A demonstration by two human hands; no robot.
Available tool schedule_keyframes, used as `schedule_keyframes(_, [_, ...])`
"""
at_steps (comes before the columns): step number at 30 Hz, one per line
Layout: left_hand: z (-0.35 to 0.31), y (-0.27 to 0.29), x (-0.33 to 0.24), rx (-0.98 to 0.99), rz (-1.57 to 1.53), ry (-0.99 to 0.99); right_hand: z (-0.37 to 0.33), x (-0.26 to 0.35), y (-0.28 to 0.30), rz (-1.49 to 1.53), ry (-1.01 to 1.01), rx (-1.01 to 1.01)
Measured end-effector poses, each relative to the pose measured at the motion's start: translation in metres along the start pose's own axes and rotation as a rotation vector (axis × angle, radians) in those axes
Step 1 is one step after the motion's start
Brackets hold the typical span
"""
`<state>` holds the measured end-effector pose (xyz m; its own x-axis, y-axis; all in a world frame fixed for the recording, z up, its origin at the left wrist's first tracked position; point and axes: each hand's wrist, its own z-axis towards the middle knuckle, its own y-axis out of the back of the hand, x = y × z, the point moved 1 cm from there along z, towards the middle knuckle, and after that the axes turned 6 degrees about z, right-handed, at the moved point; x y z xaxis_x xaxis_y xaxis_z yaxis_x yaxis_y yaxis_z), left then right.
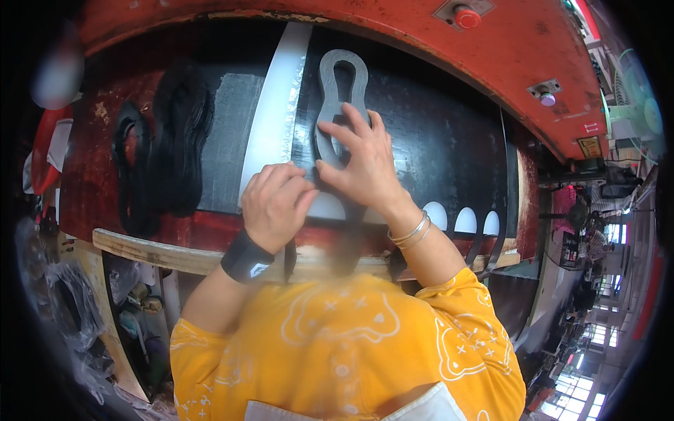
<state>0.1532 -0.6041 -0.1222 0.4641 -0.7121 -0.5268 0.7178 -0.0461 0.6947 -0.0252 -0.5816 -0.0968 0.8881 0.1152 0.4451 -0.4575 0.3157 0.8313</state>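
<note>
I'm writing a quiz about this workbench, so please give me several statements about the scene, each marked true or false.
1. The right hand has its fingers spread over the grey loop-shaped form. True.
2. The black wristband is on the right wrist. False: it is on the left.
3. The red button sits on the orange-red housing. True.
4. The shirt is plain blue. False: it is yellow with white line drawings.
</note>
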Motion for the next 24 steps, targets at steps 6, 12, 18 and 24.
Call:
schedule_keyframes(6, [0.009, -0.001, 0.006, 0.030, 0.007, 0.027, 0.010, -0.004, -0.003, -0.006, 0.028, -0.029])
schedule_keyframes(12, [0.043, -0.016, 0.018, 0.010, -0.011, 0.033, 0.041, -0.025, 0.000, 0.001, 0.063, 0.016])
schedule_keyframes(18, [0.059, -0.020, 0.002, -0.033, -0.028, 0.053, 0.053, -0.122, 0.050, 0.154, 0.027, -0.408])
schedule_keyframes(24, [0.050, -0.058, -0.024, 0.159, -0.197, 0.043, 0.045, -0.262, 0.197, -0.190, -0.196, -1.248])
